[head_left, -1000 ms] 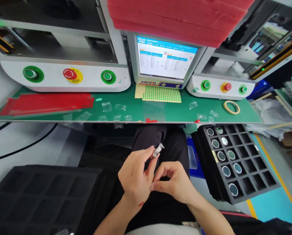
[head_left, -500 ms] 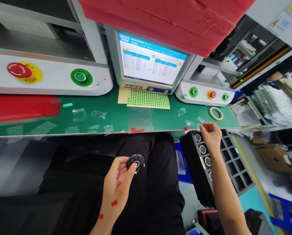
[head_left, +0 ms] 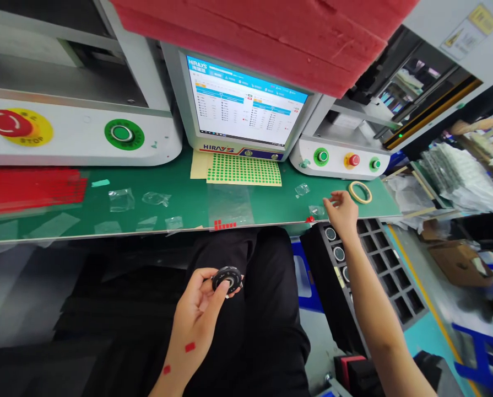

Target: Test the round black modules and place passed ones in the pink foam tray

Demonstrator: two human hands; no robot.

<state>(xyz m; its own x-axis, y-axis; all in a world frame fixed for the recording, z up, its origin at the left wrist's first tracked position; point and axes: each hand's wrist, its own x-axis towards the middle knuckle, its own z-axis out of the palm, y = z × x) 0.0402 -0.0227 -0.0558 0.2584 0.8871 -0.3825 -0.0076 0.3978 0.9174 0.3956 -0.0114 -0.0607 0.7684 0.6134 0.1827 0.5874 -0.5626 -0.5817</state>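
Note:
My left hand [head_left: 200, 309] is closed around a black, disc-shaped part [head_left: 227, 280] with a ringed centre, held above my lap with the thumb across its face. Two small red stickers [head_left: 190, 347] are stuck near that wrist. My right hand [head_left: 344, 214] hovers over the bench's right front edge, its thumb and fingers slightly apart with nothing visible between them. Close to its fingertips lies a piece of clear film [head_left: 316, 210], with a small red bit [head_left: 310, 219] beside it. Below my right forearm is a black foam tray [head_left: 368, 248] with round parts [head_left: 339, 253] in one row.
A monitor [head_left: 246, 105] stands between two machines with green and red buttons. A sheet of green dots [head_left: 244, 170], red strips [head_left: 31, 187], a tape roll [head_left: 360, 192] and scraps of clear film [head_left: 121, 199] lie on the green bench [head_left: 271, 207]. Red foam [head_left: 263, 38] overhangs the monitor.
My right hand has moved slightly left and up over the bench, its fingers loosening from a pinch near the clear film. My left hand still holds the black disc; the view has shifted a little.

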